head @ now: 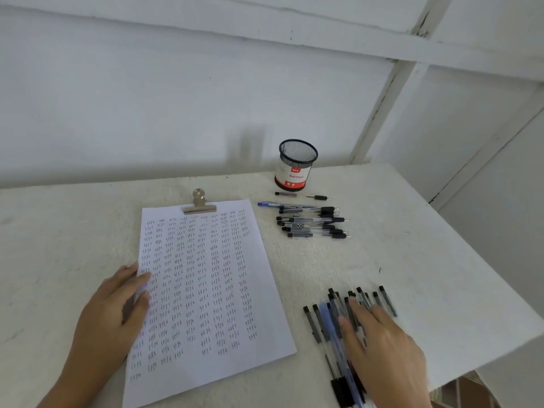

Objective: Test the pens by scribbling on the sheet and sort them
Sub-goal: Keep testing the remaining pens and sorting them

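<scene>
**Hands on sheet and pen pile**

While the left hand (117, 304) lies flat with fingers spread on the left edge of the white sheet filled with handwritten columns (206, 290), the right hand (379, 346) rests, fingers loosely extended, on the near pile of black and blue ballpoint pens (332, 322); whether it grips one cannot be told. A second group of pens (312, 220) lies beyond, near the black mesh pen cup (296, 164). A metal bulldog clip (200, 203) holds the sheet's top on the white table (397, 245).
</scene>
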